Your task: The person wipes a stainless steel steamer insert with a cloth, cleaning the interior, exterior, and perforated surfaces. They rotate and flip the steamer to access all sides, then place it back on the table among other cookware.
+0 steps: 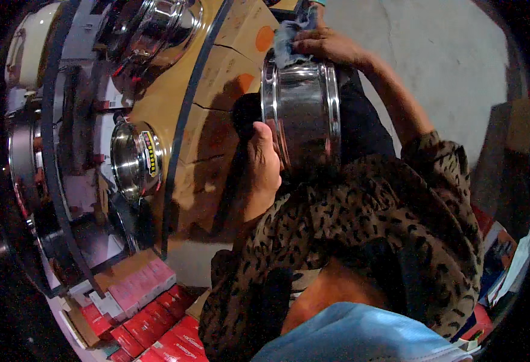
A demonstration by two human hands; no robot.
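A shiny stainless-steel pot (304, 114) is turned on its side in front of my body, with its rolled rims facing left and right. My left hand (265, 160) grips its left rim, thumb pointing up along the edge and the other fingers hidden. At the far end of the pot, my right hand (331, 47) is closed on a crumpled grey-blue cloth (286, 43) pressed against the metal. The pot's lower end is dark and partly lost against my patterned clothing.
To the left, a dark-framed shelf (180, 130) bears a steel bowl (135, 158) with a yellow-and-black label and larger steel vessels (156, 30). Brown cartons (217, 139) stand beside it. Red boxes (156, 323) and pink boxes (138, 286) are stacked lower left. Grey floor (440, 60) lies to the right.
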